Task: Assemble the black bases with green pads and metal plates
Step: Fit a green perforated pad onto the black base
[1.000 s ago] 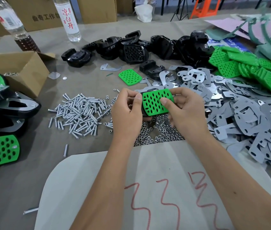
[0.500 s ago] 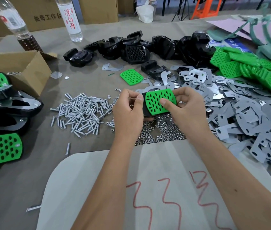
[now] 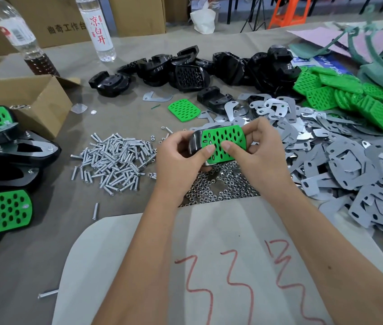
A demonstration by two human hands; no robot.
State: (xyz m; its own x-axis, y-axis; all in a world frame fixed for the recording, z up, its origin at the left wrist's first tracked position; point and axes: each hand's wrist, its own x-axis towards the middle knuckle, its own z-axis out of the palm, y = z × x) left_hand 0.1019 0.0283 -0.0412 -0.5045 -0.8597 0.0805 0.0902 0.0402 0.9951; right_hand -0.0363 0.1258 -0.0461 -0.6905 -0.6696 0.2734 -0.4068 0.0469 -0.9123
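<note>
Tilted since a second ago, green pad (image 3: 223,143) on black base (image 3: 194,144) sits mid-frame — left hand (image 3: 181,158) and right hand (image 3: 259,150) each grasping an end, thumbs pressing its face.

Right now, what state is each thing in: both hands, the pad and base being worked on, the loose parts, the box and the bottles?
Left hand: grips black base, thumb on pad.
Right hand: holds pad's right end, thumb on top.
Green pad: lying on black base, held above the table.
Loose green pad: flat on table.
Screws: loose heap.
Nuts: loose heap.
Metal plates: loose pile.
Cardboard box: open.
Clear bottle: upright.
</note>
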